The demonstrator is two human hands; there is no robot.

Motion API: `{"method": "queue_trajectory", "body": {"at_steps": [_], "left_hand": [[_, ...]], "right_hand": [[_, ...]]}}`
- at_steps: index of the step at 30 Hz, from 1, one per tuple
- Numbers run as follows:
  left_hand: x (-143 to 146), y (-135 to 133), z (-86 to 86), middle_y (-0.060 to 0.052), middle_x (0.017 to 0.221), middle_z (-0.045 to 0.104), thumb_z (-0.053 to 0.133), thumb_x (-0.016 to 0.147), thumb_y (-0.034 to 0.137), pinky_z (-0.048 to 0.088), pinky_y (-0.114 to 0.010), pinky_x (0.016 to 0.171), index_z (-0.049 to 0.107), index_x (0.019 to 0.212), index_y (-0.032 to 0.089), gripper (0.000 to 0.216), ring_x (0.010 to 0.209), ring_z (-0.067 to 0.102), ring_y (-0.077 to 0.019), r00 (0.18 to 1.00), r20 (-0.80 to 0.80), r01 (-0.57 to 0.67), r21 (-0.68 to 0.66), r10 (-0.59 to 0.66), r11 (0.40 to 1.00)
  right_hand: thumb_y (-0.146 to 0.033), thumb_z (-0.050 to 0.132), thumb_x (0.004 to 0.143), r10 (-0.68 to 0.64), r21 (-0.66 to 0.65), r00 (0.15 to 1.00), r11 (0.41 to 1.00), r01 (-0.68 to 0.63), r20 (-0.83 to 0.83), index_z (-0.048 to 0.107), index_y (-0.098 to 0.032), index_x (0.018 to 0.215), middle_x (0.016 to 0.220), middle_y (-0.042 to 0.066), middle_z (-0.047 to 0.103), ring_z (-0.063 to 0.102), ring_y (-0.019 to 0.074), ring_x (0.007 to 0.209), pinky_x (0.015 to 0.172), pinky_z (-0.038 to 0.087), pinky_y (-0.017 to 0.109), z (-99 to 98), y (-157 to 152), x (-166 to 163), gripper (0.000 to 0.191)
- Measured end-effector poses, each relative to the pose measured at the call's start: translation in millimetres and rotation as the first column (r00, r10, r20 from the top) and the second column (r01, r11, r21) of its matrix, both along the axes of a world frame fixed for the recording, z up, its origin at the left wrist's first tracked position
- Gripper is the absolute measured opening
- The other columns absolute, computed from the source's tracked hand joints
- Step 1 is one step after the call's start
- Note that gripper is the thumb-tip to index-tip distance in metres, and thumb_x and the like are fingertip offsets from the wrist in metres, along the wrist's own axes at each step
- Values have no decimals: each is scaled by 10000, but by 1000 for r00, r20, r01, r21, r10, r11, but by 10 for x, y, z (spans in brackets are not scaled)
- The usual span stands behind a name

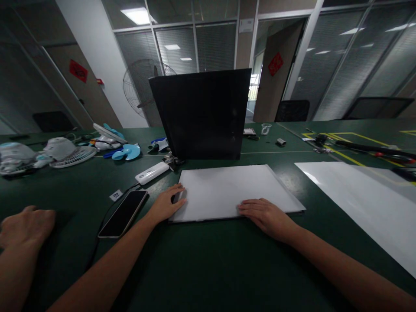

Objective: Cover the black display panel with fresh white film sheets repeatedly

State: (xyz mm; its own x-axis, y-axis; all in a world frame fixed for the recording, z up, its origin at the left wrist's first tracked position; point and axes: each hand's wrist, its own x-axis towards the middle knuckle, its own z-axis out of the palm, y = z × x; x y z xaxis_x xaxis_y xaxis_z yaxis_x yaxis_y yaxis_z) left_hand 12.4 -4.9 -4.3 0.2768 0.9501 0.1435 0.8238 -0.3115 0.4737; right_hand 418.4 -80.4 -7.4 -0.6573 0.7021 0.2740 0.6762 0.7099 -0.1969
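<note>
A white flat panel [227,188] lies on the green table [208,260] in front of me. My left hand [167,202] rests at the panel's near left corner, fingers curled over its edge. My right hand [264,213] lies flat on the panel's near edge, fingers stretched out to the left. A tall black upright box [203,115] stands just behind the panel.
A black phone [123,213] with a cable lies left of my left hand. A white stick-shaped device [151,172], blue fan blades [128,151] and white fan parts [68,154] lie further left. Another person's hand [26,225] rests at far left. A large white sheet [364,203] lies on the right.
</note>
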Motion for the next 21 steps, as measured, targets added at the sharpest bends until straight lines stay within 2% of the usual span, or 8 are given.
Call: {"method": "queue_trajectory", "body": {"at_steps": [4, 7, 9, 10, 12, 14, 17, 21], "left_hand": [[3, 5, 4, -90, 1550, 519, 605, 879, 515, 344, -502, 1210, 686, 1309, 231, 521, 1415, 504, -306, 1000, -13, -9, -6, 9, 1000], [-7, 9, -6, -97, 1552, 516, 602, 884, 533, 344, -497, 1211, 686, 1314, 222, 538, 1414, 504, -312, 1000, -26, -8, 2, 8, 1000], [-21, 14, -23, -103, 1558, 508, 596, 888, 539, 341, -494, 1214, 677, 1329, 212, 555, 1416, 500, -311, 999, -35, -12, 9, 12, 1000], [-30, 18, -35, -108, 1560, 504, 589, 893, 539, 337, -490, 1217, 670, 1340, 203, 565, 1418, 499, -309, 999, -37, -15, 15, 16, 1000], [-50, 30, -64, -120, 1567, 493, 563, 907, 541, 329, -475, 1224, 656, 1360, 183, 585, 1423, 494, -303, 999, -36, -28, 34, 29, 999], [-67, 45, -95, -133, 1573, 481, 525, 925, 544, 324, -465, 1227, 642, 1375, 162, 602, 1431, 486, -302, 998, -40, -56, 54, 58, 997], [-79, 64, -124, -152, 1560, 494, 487, 942, 536, 314, -474, 1229, 625, 1389, 142, 612, 1444, 469, -312, 992, -75, -99, 60, 103, 993], [-74, 74, -118, -153, 1537, 520, 491, 951, 481, 321, -476, 1223, 616, 1395, 151, 566, 1453, 458, -307, 988, -118, -98, 47, 103, 994]], "right_hand": [[-214, 478, 1016, 43, 24, 999, 999, -44, 25, 659, -316, 1342, 1411, -6, 637, 572, 200, 1314, 1081, 494, 473, 24, 9, 36, 386], [-217, 465, 1012, 26, 126, 999, 992, -32, 45, 669, -283, 1334, 1408, 19, 640, 547, 222, 1344, 1093, 474, 489, 51, 87, 206, 388], [-276, 455, 1017, -168, 210, 985, 965, 158, 31, 673, -248, 1336, 1379, 60, 658, 555, 263, 1335, 1092, 460, 537, 54, 170, 418, 387], [-324, 447, 1020, -312, 236, 950, 925, 299, 23, 665, -222, 1350, 1368, 91, 662, 565, 290, 1320, 1084, 457, 564, 48, 214, 545, 408], [-430, 419, 1020, -583, 236, 812, 794, 561, 33, 644, -154, 1378, 1342, 166, 664, 603, 343, 1260, 1032, 479, 597, 26, 287, 805, 505], [-511, 386, 1012, -734, 153, 674, 677, 720, 80, 651, -122, 1365, 1241, 206, 704, 678, 357, 1108, 907, 545, 560, 4, 333, 1017, 589], [-544, 347, 1008, -778, -18, 618, 620, 784, 111, 709, -166, 1287, 998, 154, 768, 724, 298, 824, 709, 569, 435, 0, 350, 1141, 593], [-546, 312, 1012, -777, -59, 623, 620, 782, 95, 741, -194, 1239, 926, 126, 772, 709, 271, 737, 657, 542, 388, 29, 334, 1021, 599]]}}
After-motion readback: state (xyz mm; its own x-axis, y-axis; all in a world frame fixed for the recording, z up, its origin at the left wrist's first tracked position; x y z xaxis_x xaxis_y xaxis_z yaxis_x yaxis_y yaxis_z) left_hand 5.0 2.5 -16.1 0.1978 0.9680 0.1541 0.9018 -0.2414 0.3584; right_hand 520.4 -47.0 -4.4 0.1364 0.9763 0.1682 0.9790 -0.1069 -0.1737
